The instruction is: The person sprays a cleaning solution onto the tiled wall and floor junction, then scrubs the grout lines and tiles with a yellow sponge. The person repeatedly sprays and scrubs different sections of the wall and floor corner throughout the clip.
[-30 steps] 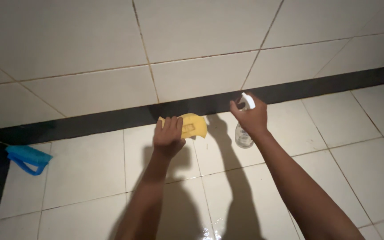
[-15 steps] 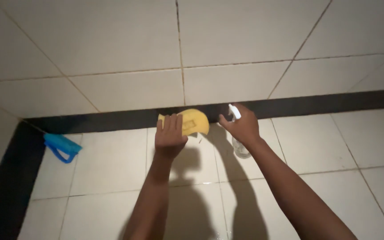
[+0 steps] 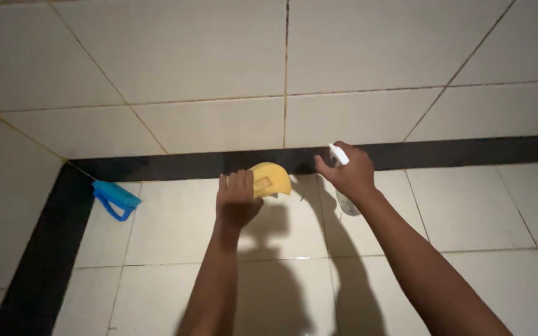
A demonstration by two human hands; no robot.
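Yellow sponge [image 3: 269,180] sits just left of the frame's centre, pressed against the pale floor tile [image 3: 175,224] right below the black border strip [image 3: 468,151] that runs along the foot of the wall. The fingers [image 3: 239,180] of the left hand [image 3: 238,199] lie close together, flat over the sponge's left part, holding it down; the rest of the sponge sticks out to the right of them. Just to the right, the right hand [image 3: 349,174] is curled around the neck of a clear spray bottle [image 3: 347,202], with its white nozzle [image 3: 337,154] poking out above the knuckles toward the black strip. Both forearms run down to the lower edge of the frame and throw dark shadows on the tiles. Well apart, at centre left, a blue scrubbing brush [image 3: 116,198] lies near the corner. Large pale wall tiles [image 3: 207,50] fill the upper half.
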